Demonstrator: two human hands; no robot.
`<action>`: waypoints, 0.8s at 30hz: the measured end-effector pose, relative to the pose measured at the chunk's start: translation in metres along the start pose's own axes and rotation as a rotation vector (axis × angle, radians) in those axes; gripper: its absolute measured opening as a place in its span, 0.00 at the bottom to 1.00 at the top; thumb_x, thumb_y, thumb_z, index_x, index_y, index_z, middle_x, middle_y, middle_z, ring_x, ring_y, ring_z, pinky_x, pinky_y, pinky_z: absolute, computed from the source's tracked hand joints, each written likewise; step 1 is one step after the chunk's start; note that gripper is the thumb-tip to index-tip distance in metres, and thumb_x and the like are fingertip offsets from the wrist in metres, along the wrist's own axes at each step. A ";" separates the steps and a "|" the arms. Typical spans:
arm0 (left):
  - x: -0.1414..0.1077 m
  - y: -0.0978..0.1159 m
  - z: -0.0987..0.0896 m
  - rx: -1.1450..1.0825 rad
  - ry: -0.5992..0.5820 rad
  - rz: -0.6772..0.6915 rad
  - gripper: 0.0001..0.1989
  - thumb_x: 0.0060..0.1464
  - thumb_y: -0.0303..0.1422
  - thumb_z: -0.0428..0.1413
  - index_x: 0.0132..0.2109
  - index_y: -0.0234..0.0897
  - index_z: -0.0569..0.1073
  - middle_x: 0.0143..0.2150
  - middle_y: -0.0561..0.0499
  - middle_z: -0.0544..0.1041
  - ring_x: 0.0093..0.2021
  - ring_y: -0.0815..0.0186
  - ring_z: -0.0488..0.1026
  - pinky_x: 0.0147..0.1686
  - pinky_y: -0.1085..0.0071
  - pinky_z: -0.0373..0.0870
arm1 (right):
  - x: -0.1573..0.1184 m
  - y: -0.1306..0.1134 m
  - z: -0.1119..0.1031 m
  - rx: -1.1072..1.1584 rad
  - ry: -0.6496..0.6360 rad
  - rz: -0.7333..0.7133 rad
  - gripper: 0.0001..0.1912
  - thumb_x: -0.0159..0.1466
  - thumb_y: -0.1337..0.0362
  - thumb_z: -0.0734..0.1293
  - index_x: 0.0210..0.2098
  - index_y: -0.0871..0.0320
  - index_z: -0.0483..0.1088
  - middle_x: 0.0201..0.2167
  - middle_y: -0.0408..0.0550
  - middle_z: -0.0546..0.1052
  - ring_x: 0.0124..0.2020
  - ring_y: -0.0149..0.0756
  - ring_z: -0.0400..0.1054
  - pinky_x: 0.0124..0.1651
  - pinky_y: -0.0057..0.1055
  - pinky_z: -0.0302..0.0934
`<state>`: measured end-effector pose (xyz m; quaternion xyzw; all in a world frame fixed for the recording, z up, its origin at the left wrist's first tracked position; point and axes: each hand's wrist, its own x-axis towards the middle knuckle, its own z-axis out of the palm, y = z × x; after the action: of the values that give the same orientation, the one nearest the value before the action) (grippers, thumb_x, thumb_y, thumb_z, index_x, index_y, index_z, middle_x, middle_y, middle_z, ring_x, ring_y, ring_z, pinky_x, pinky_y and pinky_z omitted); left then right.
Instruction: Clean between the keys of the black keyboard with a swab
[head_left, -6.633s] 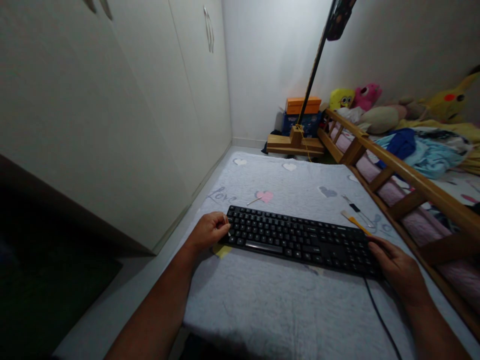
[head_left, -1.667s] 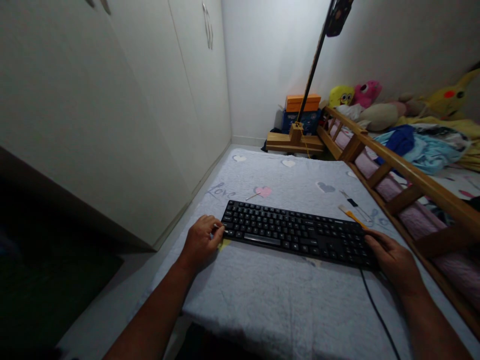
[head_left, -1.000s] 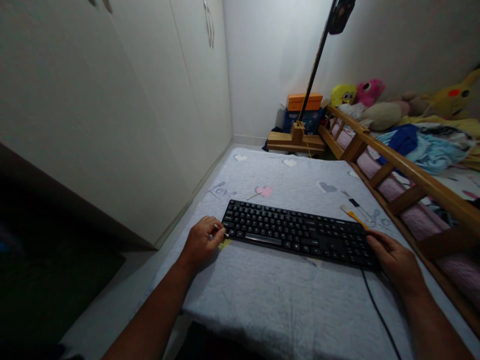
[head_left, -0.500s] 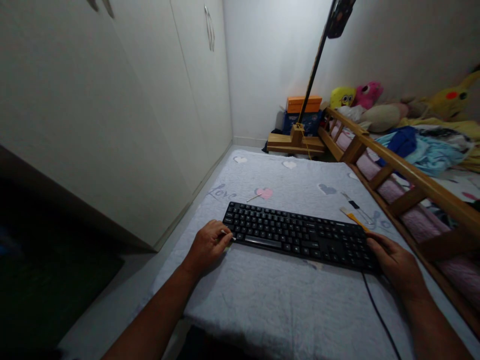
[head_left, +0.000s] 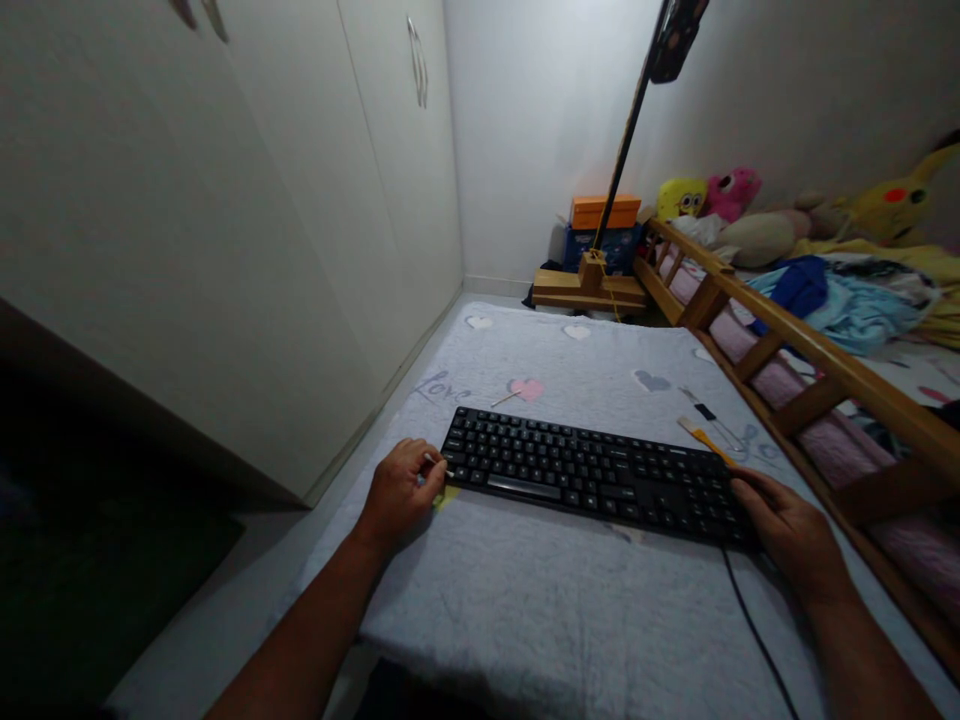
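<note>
A black keyboard (head_left: 570, 470) lies across the cloth-covered table, with its cable (head_left: 750, 620) trailing from the near right side. My left hand (head_left: 405, 490) is closed in a pinch on a thin cotton swab (head_left: 429, 458), whose white tip shows at the keyboard's lower-left corner. At the other end, my right hand (head_left: 795, 530) grips the keyboard's edge, thumb on top and the other fingers partly hidden. A second cotton swab (head_left: 506, 397) rests behind the keyboard, by a pink heart print. A yellow-handled brush (head_left: 701, 437) lies near my right hand.
Beyond the brush is a slim tool with a black band (head_left: 705, 411). A wooden bed rail (head_left: 825, 365) runs along the right side, and a white wardrobe (head_left: 300, 220) stands on the left. Behind the table, a black pole (head_left: 622, 150) rises from a wooden base (head_left: 589, 290).
My left hand has shifted slightly left, moving the swab tip from the bottom-left keys to the keyboard's corner. My right hand keeps its grip on the right end.
</note>
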<state>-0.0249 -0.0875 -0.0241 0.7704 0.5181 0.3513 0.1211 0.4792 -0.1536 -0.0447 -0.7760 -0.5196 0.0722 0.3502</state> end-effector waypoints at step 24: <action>0.006 0.001 0.003 -0.019 -0.110 0.092 0.09 0.62 0.31 0.51 0.34 0.37 0.72 0.34 0.47 0.74 0.39 0.59 0.68 0.41 0.63 0.65 | 0.003 0.011 0.002 -0.006 -0.002 -0.038 0.27 0.58 0.42 0.64 0.43 0.55 0.79 0.43 0.52 0.82 0.47 0.55 0.75 0.51 0.46 0.68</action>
<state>-0.0207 -0.0821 -0.0234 0.8103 0.4714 0.3186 0.1402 0.4880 -0.1528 -0.0522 -0.7669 -0.5348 0.0647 0.3489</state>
